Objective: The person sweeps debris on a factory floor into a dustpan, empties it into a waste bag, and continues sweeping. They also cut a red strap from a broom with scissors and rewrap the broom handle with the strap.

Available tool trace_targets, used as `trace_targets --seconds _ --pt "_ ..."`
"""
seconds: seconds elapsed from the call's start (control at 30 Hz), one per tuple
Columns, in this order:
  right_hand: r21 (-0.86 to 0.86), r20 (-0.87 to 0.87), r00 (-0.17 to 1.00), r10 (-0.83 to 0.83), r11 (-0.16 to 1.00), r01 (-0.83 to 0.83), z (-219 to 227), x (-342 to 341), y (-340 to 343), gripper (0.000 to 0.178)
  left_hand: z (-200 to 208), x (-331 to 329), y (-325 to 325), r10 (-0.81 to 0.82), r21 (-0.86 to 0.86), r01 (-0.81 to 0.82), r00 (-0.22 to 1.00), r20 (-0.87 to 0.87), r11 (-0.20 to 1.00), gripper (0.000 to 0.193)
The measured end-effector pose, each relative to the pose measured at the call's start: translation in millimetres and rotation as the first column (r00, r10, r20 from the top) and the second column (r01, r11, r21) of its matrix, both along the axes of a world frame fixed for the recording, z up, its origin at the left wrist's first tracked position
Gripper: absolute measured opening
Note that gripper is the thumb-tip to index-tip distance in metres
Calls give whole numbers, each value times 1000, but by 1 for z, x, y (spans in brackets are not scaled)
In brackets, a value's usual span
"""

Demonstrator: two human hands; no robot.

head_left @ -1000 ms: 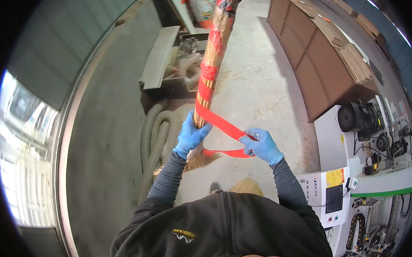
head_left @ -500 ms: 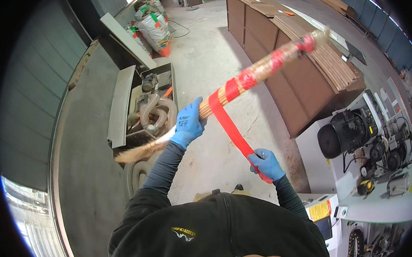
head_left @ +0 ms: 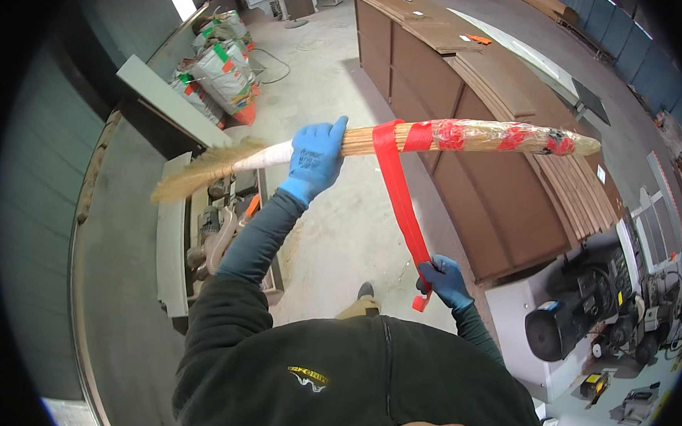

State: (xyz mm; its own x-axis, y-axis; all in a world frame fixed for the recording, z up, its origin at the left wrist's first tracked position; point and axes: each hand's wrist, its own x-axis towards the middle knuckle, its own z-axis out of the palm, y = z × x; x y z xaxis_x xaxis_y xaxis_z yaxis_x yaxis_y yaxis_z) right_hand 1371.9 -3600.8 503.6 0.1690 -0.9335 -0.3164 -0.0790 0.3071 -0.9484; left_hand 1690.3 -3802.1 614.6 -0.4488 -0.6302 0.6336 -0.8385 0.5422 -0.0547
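1. Workshop bg: bare concrete floor (head_left: 332,236) below, long brown panel stack (head_left: 510,229) to the R, full bags (head_left: 223,76) far off to the L, black motor (head_left: 554,332) nr lower R.
2. Step in hand, judging by the look: winding red tape (head_left: 403,205) round the handle of a straw broom (head_left: 356,140); prob. mid-wrap, w/ strip looped over the sticks & drawn down toward the R side.
3. L hand (head_left: 315,156), blue-gloved: fingers clenched round the handle, just beside the white band (head_left: 265,157). R hand (head_left: 445,282), also gloved: fingers pinching the strip nr its lower end, short tail dangling below.
4. Next move, as a guess: calls for steady pull on the strip, plus either a turn of the handle w/ L or a pass of tape round it w/ R. Main risk: slack, hence creases or a loose turn.
5. Broom location: up in mid-air in front of the body, approx. level; bristles (head_left: 204,171) to the L, handle tip to the R, in line of sight w/ the panels.
6. Looks: bristles pale tan, splayed, a bit blurry; thin bundled sticks, bare btwn L hand & red; farther R, shiny clear film (head_left: 484,134) w/ red patches, some black nr the tapered tip.
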Motion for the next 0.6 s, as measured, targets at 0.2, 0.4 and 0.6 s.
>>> trace_targets --seconds 0.2,0.4,0.6 --pt "27 127 971 -201 980 199 -7 -7 -121 18 32 -64 -194 -168 -19 168 986 6 986 75" --pt "50 90 917 -389 921 386 -39 -45 -248 19 29 -162 -362 -232 -152 251 963 135 956 60" --pt "106 216 807 -550 835 540 -60 -84 -412 18 28 -253 -544 -271 -230 305 948 167 924 67"
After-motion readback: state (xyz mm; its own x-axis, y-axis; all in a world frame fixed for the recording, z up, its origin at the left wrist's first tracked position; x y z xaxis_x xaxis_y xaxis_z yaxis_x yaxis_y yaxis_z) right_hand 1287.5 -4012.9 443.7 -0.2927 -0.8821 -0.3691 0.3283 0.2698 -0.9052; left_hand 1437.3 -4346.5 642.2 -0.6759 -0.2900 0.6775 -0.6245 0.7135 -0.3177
